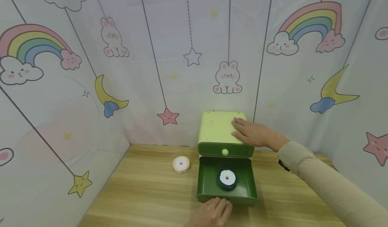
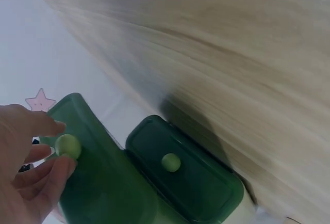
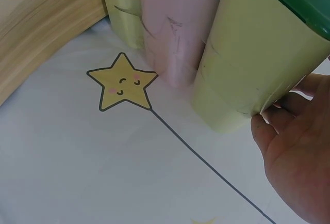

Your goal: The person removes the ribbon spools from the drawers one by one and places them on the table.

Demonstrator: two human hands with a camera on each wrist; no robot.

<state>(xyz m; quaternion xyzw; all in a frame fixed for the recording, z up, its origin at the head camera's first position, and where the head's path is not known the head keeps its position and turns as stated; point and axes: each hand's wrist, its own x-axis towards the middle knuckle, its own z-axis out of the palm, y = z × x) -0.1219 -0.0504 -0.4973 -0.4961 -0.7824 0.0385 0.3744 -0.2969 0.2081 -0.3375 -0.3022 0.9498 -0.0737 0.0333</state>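
A small cabinet (image 1: 219, 127) with a light green top stands at the back, its upper drawer front (image 1: 212, 150) closed. Below that, a dark green drawer (image 1: 209, 181) is pulled out, holding a dark ribbon spool (image 1: 227, 179) with a white centre. At the drawer's front is my left hand (image 1: 210, 213), and in the left wrist view its thumb and fingers pinch the round green knob (image 2: 68, 146). My right hand (image 1: 250, 132) rests flat on the right part of the cabinet's top, fingers straight. A cream ribbon spool (image 1: 181, 164) lies left of the drawer.
The wooden table (image 1: 142, 186) runs up to a printed cloth backdrop (image 1: 182, 85) behind the cabinet, with more cloth at both sides. In the left wrist view, another closed drawer (image 2: 149, 141) with its own knob sits beside the pulled-out one, nearer the table.
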